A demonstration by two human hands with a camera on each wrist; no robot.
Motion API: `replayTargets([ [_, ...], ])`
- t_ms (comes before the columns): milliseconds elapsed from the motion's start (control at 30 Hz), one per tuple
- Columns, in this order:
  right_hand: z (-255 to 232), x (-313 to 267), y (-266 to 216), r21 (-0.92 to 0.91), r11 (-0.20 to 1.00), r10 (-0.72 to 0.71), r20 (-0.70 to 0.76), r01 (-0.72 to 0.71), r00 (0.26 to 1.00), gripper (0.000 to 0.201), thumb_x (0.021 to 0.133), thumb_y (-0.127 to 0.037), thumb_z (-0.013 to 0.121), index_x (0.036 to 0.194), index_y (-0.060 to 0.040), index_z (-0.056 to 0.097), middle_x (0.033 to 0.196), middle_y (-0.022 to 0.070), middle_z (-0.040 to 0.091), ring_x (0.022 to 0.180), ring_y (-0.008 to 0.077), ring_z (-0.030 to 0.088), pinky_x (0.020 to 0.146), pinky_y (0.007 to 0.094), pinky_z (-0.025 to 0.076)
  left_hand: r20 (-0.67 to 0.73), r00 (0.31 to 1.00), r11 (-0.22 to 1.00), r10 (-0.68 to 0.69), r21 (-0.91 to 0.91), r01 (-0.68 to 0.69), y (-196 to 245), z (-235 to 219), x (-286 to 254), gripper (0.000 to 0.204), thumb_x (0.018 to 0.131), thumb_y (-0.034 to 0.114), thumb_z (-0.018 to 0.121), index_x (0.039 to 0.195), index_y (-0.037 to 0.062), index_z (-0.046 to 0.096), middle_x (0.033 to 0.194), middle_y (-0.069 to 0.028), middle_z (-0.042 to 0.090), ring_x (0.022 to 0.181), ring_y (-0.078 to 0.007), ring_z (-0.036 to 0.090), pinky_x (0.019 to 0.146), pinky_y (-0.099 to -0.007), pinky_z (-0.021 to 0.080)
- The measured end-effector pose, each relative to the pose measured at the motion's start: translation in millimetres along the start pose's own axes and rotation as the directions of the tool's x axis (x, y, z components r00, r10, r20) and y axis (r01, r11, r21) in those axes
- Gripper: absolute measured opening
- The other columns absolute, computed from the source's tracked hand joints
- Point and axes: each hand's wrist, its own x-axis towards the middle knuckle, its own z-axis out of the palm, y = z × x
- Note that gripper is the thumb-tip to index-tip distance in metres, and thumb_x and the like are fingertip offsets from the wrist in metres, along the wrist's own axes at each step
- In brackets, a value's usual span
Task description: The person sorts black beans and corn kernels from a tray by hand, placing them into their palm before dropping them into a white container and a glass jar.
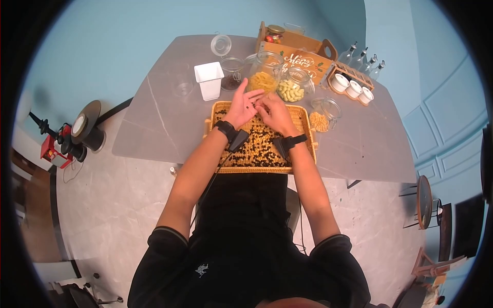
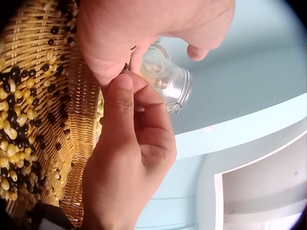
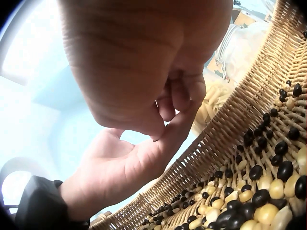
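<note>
My left hand (image 1: 240,109) is held palm up over a wicker tray (image 1: 208,128), fingers straight, with a few small black beans on the palm. Just above it my right hand (image 1: 277,115) reaches in from the right. Its thumb and forefinger pinch a black bean (image 2: 125,68) against the left palm, as the left wrist view shows. Most of that bean is hidden by the fingertips. Scattered over the tray below are black beans (image 3: 285,170) mixed with yellow kernels (image 3: 265,213).
Beyond the tray stand a white plastic container (image 1: 209,79), a jar of dark beans (image 1: 232,81), a pasta jar (image 1: 263,82) and a jar of pale green pieces (image 1: 290,91). A jar (image 1: 319,122) lies tipped at the right. Behind are a wooden crate (image 1: 298,59) and white cups (image 1: 353,89).
</note>
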Motion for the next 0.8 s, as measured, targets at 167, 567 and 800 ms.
replayTargets([
  [167,0.7,0.5,-2.6,0.024,1.000,-0.010,0.001,0.010,1.000,0.013,0.087,-0.006,0.069,0.099,-0.0016,0.072,0.100,0.0154,0.063,0.099,0.0357,0.062,0.084,0.0438,0.050,0.026,1.000,1.000,0.004,0.011,-0.004,-1.9,0.5,0.7,0.095,0.094,0.065,0.060,0.143,-0.0146,0.040,0.132,-0.0238,0.053,0.106,-0.0247,0.059,0.093,-0.0355,0.051],
  [567,-4.5,1.4,-0.8,0.102,0.993,0.042,0.095,-0.052,0.995,0.013,0.090,-0.007,0.069,0.100,0.0019,0.068,0.102,0.0182,0.064,0.091,0.0364,0.064,0.080,0.0422,0.051,0.081,0.995,0.998,-0.055,-0.014,0.056,3.2,-0.2,-2.0,0.098,0.092,0.068,0.061,0.141,-0.0147,0.041,0.129,-0.0244,0.054,0.100,-0.0240,0.060,0.086,-0.0342,0.052],
  [800,-2.6,-0.6,4.6,0.028,0.999,0.016,0.099,-0.019,0.995,0.015,0.092,-0.011,0.068,0.099,0.0026,0.064,0.101,0.0186,0.064,0.094,0.0362,0.064,0.081,0.0434,0.051,0.085,0.993,0.996,-0.080,0.033,0.078,0.8,-3.5,1.7,0.095,0.093,0.068,0.059,0.140,-0.0130,0.043,0.122,-0.0220,0.059,0.098,-0.0228,0.060,0.080,-0.0328,0.054],
])
